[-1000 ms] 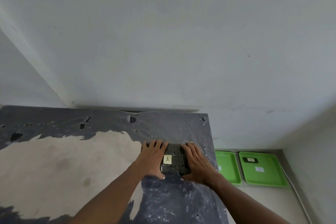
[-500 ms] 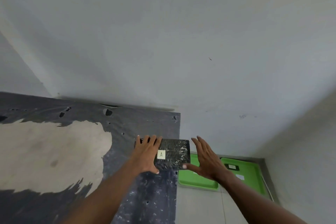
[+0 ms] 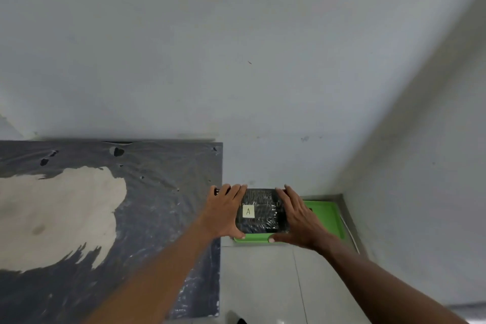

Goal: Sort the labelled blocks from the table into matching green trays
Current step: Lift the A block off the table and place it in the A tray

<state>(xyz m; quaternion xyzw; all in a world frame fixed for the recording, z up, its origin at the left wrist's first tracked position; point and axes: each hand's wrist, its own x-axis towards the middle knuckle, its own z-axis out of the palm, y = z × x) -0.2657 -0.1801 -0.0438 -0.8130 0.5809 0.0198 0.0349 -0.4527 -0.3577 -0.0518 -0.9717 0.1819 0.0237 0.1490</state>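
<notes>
Pale grey walls meet in a corner at the right of the frame, with tiled floor below. Fingers point(image 3: 238, 189) of the left hand point(image 3: 223, 214) curl over the left edge of a black, film-wrapped block point(image 3: 263, 214) at lower centre; fingers point(image 3: 285, 193) of the right hand point(image 3: 302, 218) press its right edge, thumbs beneath the near side. Both hands thus clamp the block between them, partly closed around it. A pale label point(image 3: 248, 211) marked "A" faces up on the block. Directly beneath it in the frame lies a green tray point(image 3: 252, 239), only its near rim showing; whether the block touches it cannot be told. A second green tray point(image 3: 328, 216) sits just to the right, a small dark item near its far edge mostly hidden. At left, the dark-sheeted surface point(image 3: 163, 192) shows no other blocks in view. Judged progress: this block is off the surface and close to placement; release remains, and further blocks, if any, lie out of view.
</notes>
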